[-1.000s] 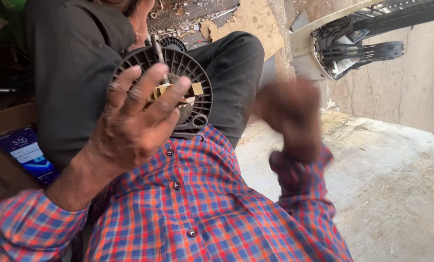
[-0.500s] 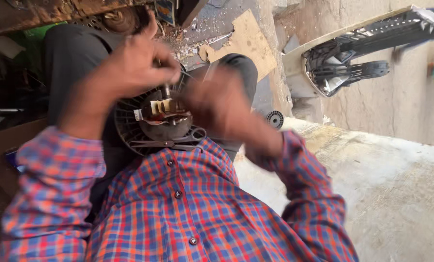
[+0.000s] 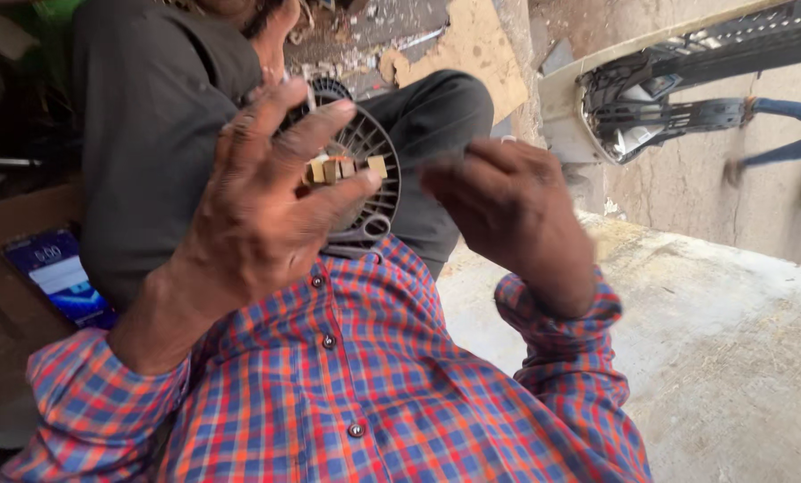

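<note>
Narrow gap between the left hand (image 3: 266,210) and the right hand (image 3: 508,210), over the round slotted fan housing (image 3: 364,192). Blocked behind by dark-trousered legs (image 3: 150,125). Hemmed in below by the checked shirt (image 3: 364,376). Wide open to the right over bare concrete floor (image 3: 731,349), up to the pale wall (image 3: 686,188) and black grille part (image 3: 686,80). Left side crowded: phone (image 3: 56,277) on cardboard.

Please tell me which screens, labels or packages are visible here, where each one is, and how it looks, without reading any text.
Phone screen: far left, beside the dark trouser leg, below the left hand; rounded rectangle, lit blue and white, tilted.
No package, label or sign shows clearly.
</note>
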